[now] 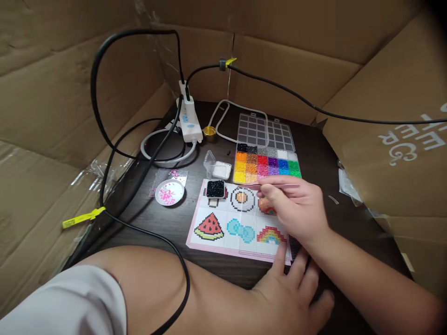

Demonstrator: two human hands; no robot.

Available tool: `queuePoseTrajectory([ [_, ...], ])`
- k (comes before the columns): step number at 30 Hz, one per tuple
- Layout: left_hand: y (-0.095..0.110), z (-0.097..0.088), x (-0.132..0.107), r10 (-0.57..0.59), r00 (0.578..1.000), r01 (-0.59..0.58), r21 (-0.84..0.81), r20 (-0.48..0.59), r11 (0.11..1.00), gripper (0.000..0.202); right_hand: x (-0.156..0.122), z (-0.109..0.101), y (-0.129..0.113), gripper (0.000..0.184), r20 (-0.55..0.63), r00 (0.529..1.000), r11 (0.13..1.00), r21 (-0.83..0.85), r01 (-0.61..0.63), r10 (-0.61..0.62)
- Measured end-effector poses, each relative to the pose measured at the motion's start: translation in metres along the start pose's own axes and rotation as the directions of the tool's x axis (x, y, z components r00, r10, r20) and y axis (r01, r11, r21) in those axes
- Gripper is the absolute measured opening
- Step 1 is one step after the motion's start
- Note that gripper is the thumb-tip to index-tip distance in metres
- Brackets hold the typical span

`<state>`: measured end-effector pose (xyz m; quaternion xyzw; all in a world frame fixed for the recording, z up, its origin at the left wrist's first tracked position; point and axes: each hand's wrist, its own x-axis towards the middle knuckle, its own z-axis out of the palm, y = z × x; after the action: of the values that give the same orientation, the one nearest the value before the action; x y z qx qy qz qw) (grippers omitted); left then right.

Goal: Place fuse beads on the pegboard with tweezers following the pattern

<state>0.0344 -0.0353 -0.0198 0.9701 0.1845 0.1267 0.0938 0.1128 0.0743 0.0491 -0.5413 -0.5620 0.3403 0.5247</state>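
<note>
My right hand [296,209] is closed on pink tweezers [279,186], whose tips point left over the pattern sheet [223,237]. The sheet shows a watermelon, a fried egg, a rainbow and other pixel pictures under a clear pegboard [260,244]. A small cup of black beads [215,188] rests on the sheet's upper left. My left hand [293,288] lies flat on the table, fingers stretched out, fingertips touching the lower right corner of the sheet and pegboard. Just behind the right hand stands the bead organiser box [267,167] with many colours, lid open.
A white dish of pink beads [169,192] sits left of the sheet. Behind it lie a white power strip [190,121], coiled white cable, a gold cup [209,132] and a small clear box [220,168]. Black cables [139,195] cross the dark table. Cardboard walls surround everything.
</note>
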Motion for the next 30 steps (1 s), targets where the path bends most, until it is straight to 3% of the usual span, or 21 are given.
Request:
queuePoseTrajectory([
  [4, -0.002, 0.001, 0.0, 0.019, 0.999, -0.019, -0.001, -0.038, 1.0, 0.042, 0.01, 0.031, -0.001, 0.011, 0.106, 0.994, 0.999, -0.043, 0.003, 0.002],
  [7, -0.001, 0.006, 0.001, 0.023, 0.998, -0.023, -0.006, -0.052, 1.0, 0.042, 0.012, 0.04, 0.001, 0.015, 0.158, 0.986, 0.993, -0.111, -0.035, 0.052],
  [14, -0.001, 0.008, 0.001, 0.032, 0.997, -0.032, -0.005, -0.069, 0.999, 0.042, 0.021, 0.028, -0.012, 0.016, 0.162, 0.987, 0.992, -0.129, 0.018, 0.003],
  [17, -0.002, 0.007, 0.0, 0.045, 0.997, -0.045, 0.004, -0.055, 0.999, 0.047, 0.033, 0.016, -0.01, 0.014, 0.049, 0.998, 0.998, -0.056, 0.039, -0.036],
  [20, -0.004, 0.005, 0.0, 0.063, 0.997, -0.062, 0.027, -0.038, 0.998, 0.049, 0.047, 0.009, -0.002, 0.012, -0.054, 0.996, 0.993, -0.092, 0.067, -0.072],
  [25, -0.009, 0.005, 0.0, 0.115, 0.992, -0.108, 0.133, -0.047, 0.985, 0.047, 0.057, 0.018, 0.012, 0.01, 0.075, 0.997, 0.994, -0.104, 0.036, -0.029],
  [30, -0.012, 0.017, -0.001, 0.141, 0.968, -0.091, 0.233, -0.207, 0.968, 0.043, 0.055, 0.025, 0.026, 0.013, 0.183, 0.982, 0.995, -0.074, 0.067, -0.053],
])
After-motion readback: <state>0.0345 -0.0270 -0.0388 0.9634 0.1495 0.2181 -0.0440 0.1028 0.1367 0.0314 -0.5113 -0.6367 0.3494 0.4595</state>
